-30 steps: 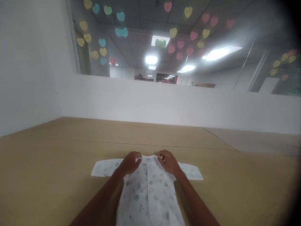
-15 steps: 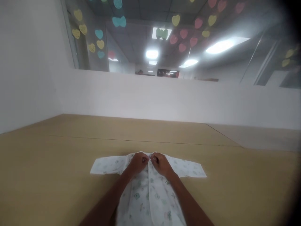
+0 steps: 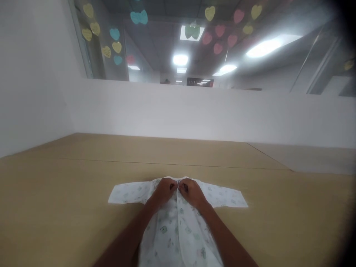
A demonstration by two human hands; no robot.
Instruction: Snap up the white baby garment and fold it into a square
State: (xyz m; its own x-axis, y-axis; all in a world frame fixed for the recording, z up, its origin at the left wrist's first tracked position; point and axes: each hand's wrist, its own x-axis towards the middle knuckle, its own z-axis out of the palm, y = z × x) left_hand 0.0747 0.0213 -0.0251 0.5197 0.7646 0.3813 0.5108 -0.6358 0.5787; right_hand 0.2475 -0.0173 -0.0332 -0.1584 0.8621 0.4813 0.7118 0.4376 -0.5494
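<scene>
Infant sleepsuit (image 3: pixel 178 230) lies flat on tan table (image 3: pixel 55 193), sleeves spread; left hand (image 3: pixel 164 191) and right hand (image 3: pixel 191 191) both pinch its neckline, either side of the front opening, almost touching.

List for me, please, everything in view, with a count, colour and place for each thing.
baby garment: 1, white with small green print, flat on the table, sleeves spread
table: 1, tan, below everything
low wall: 1, white, beyond the table
side wall: 1, white, at left
paper hearts: about twenty, yellow, teal, green and pink, on glass above the low wall
ceiling lights: several, white, overhead
left hand: 1, bare, fingers at the garment's neck, left of its front opening
right hand: 1, bare, fingers at the garment's neck, right of its front opening
</scene>
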